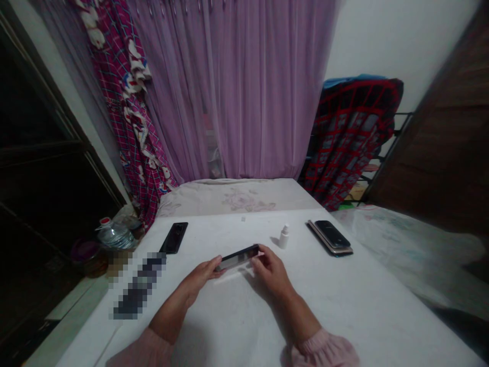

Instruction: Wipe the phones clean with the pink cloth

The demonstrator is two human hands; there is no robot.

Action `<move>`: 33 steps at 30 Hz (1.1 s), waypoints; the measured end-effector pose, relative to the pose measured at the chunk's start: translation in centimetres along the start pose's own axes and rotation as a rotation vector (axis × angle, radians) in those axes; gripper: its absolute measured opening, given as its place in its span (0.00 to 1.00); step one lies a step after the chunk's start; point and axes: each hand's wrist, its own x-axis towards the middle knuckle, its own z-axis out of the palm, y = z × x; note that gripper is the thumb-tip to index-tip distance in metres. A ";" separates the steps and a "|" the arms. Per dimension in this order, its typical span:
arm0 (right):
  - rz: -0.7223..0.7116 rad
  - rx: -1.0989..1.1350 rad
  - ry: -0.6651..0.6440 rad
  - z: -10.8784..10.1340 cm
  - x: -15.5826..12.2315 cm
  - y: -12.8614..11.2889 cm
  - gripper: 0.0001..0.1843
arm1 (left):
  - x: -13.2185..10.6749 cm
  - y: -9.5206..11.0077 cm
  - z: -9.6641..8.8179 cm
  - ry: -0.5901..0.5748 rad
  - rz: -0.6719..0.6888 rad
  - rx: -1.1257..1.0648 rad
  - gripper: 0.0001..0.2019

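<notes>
Left hand (200, 275) of mine is half open, and its fingers hold one end of a dark smartphone (237, 258). My right hand (270, 271) is curled and pinches the other end, so the phone lies sideways between both hands, a little tilted, above the white desk (367, 311). Most far on the left, just beyond the desk edge, stands a plastic water bottle (115, 235) with a red cap. Nearer to me on the desk is a blurred object (139, 285), and I cannot tell what it is. Next comes a black phone (173, 237), lying flat. Right of my hands stands a small white bottle (283, 237), and further right a dark phone (331, 234) sits on a gold phone (324, 243). If my fingers become loose on the smooth edges, the held phone could slip and hit the desk. Also, a careless move of my right hand could knock the narrow bottle over, because it stands close.
</notes>
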 end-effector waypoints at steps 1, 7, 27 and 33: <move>0.046 0.083 -0.028 -0.4 -0.1 -0.5 0.26 | -0.2 0.1 0.2 -0.020 -0.010 0.000 0.36; 0.186 0.207 -0.247 -4.8 -1.8 -2.2 0.29 | -0.6 1.0 2.6 -0.127 -0.030 0.106 0.37; 0.032 -0.947 0.285 -17.0 -3.3 4.6 0.23 | 3.3 -1.6 5.6 0.017 0.102 0.037 0.34; 0.121 -1.329 0.080 -16.0 0.6 6.3 0.27 | 3.2 -2.6 -0.1 0.226 0.198 0.123 0.31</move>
